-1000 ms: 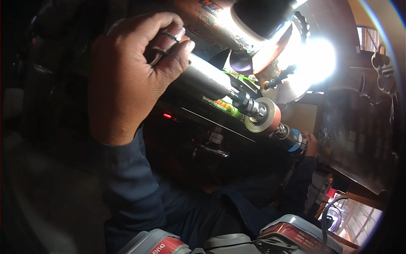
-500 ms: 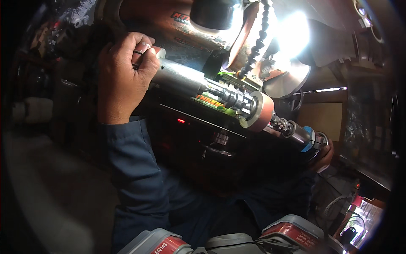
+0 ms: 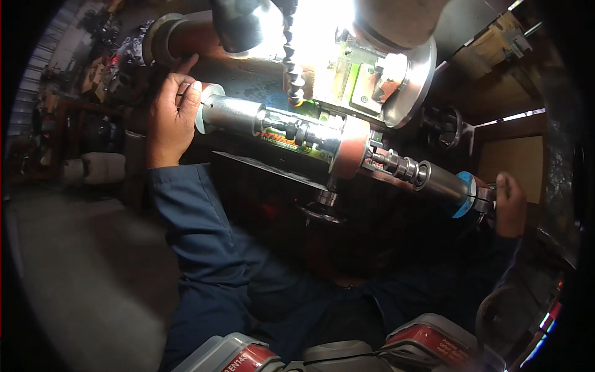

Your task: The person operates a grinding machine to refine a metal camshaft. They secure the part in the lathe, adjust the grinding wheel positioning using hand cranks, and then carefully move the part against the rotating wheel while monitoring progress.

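Note:
A shiny steel camshaft (image 3: 396, 164) runs slantwise, with a thick red-rimmed ring (image 3: 351, 149) around its middle. At its left end is a steel cylinder (image 3: 235, 115); at its right, a second cylinder (image 3: 445, 185) bears a blue ring (image 3: 463, 194). My left hand (image 3: 173, 118) closes around the edge of a red-rimmed pale disc (image 3: 209, 102) beside the left cylinder, index finger raised. Beyond the blue ring, my right hand (image 3: 511, 201) is at a metal clamp (image 3: 483, 201), its fingers bent around the far side and partly hidden.
Above the camshaft hang a jointed black coolant hose (image 3: 290, 56), a dark lamp-like housing (image 3: 242, 28) and a bright light. A large metal wheel (image 3: 421, 80) stands behind. A handwheel (image 3: 322, 214) sits below, another (image 3: 447, 127) at right. Respirator filters (image 3: 427, 341) edge the bottom.
The view has shifted, so the machine sits further left. My left hand has loosened, its index finger now lifted. My right hand shows more fully beside the clamp.

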`<action>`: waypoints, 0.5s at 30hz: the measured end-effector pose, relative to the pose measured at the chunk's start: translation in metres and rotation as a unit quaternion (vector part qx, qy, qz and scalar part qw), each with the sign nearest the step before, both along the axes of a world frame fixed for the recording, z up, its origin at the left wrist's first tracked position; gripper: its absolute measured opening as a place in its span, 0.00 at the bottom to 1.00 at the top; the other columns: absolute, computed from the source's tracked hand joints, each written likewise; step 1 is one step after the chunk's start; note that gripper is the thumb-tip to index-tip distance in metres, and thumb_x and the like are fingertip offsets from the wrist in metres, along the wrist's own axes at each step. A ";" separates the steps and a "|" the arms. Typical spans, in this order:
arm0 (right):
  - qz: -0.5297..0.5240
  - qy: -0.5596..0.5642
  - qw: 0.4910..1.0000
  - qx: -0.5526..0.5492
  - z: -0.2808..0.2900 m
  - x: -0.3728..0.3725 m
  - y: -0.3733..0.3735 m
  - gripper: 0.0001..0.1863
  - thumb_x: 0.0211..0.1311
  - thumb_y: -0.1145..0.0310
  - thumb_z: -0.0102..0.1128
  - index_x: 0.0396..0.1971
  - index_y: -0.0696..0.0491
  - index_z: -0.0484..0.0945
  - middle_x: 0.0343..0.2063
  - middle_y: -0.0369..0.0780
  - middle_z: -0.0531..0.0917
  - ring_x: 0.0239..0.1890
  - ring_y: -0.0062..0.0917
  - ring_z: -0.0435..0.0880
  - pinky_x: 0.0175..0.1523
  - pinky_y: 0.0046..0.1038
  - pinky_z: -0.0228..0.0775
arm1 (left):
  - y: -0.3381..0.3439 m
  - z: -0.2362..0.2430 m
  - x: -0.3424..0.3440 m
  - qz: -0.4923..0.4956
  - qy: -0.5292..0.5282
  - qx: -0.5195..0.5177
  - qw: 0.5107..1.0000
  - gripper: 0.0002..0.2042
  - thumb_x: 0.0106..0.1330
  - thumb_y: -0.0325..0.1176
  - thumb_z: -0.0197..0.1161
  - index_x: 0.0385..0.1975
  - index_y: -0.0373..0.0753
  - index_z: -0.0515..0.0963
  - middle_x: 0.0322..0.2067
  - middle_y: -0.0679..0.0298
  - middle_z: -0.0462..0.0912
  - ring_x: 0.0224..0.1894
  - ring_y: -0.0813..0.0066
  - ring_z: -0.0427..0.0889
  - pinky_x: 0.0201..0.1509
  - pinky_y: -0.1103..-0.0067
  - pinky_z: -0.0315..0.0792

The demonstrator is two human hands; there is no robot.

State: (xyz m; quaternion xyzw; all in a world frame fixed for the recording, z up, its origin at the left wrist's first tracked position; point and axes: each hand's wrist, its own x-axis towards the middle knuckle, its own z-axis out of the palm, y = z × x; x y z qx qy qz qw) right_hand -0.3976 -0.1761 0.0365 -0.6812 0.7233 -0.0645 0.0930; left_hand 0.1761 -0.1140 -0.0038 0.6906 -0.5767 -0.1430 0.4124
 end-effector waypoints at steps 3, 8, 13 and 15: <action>-0.029 -0.044 0.995 -0.090 -0.014 0.002 -0.003 0.23 0.71 0.55 0.50 0.56 0.57 0.74 0.41 0.52 0.83 0.46 0.38 0.82 0.50 0.31 0.71 | 0.001 0.006 -0.004 0.013 -0.021 0.012 1.000 0.07 0.71 0.31 0.56 0.34 0.33 0.71 0.59 0.54 0.76 0.38 0.78 0.83 0.43 0.79 0.76; -0.074 -0.176 0.902 -0.388 -0.040 -0.001 0.044 0.20 0.73 0.66 0.43 0.58 0.62 0.72 0.49 0.51 0.79 0.48 0.34 0.80 0.55 0.31 0.70 | 0.001 -0.001 0.005 0.013 -0.039 0.025 0.999 0.10 0.72 0.31 0.55 0.48 0.33 0.74 0.50 0.58 0.82 0.37 0.81 0.82 0.44 0.82 0.74; -0.017 -0.157 0.895 -0.417 -0.085 0.010 0.065 0.22 0.74 0.65 0.41 0.57 0.66 0.72 0.52 0.52 0.78 0.54 0.37 0.79 0.57 0.32 0.72 | -0.004 0.006 -0.009 0.017 -0.019 0.028 0.999 0.19 0.72 0.31 0.55 0.61 0.35 0.70 0.37 0.62 0.85 0.36 0.82 0.80 0.44 0.82 0.73; 0.029 -0.170 0.866 -0.469 -0.089 0.011 0.063 0.23 0.75 0.64 0.41 0.58 0.67 0.70 0.52 0.53 0.78 0.53 0.39 0.80 0.57 0.33 0.73 | -0.002 0.008 -0.011 0.010 0.019 0.008 1.000 0.17 0.72 0.32 0.55 0.59 0.34 0.72 0.35 0.62 0.85 0.37 0.82 0.80 0.44 0.82 0.73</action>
